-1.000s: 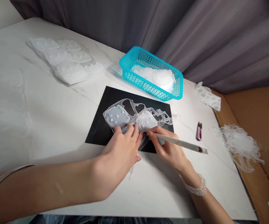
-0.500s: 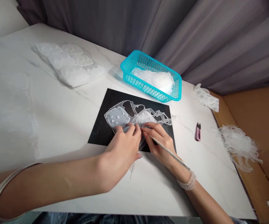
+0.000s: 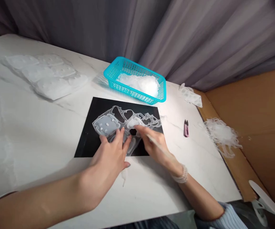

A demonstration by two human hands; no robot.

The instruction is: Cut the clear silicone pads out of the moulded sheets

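Note:
A translucent silicone sheet [image 3: 106, 124] with moulded pads and cut-out holes lies on a black mat [image 3: 89, 140]. My left hand [image 3: 111, 154] rests on the sheet's near edge, fingers pressed flat and spread, holding it down. My right hand [image 3: 153, 143] is closed around a thin pale stick-like tool [image 3: 155, 142], and its fingertips pinch a small white pad [image 3: 134, 122] lifted partly out of the sheet. A pearl bracelet sits on my right wrist.
A turquoise basket [image 3: 118, 83] holding white pads stands behind the mat. A stack of uncut sheets [image 3: 44, 76] lies at the far left. Small pink snips [image 3: 186, 128], a crumpled sheet [image 3: 191, 94] and a heap of trimmings [image 3: 220, 135] lie right, by a brown cardboard surface [image 3: 258, 127].
My right hand moved forward from the sheet's near edge onto the middle pad and pulled it up; the tool swung from pointing right to lying along my hand. The view shifted left.

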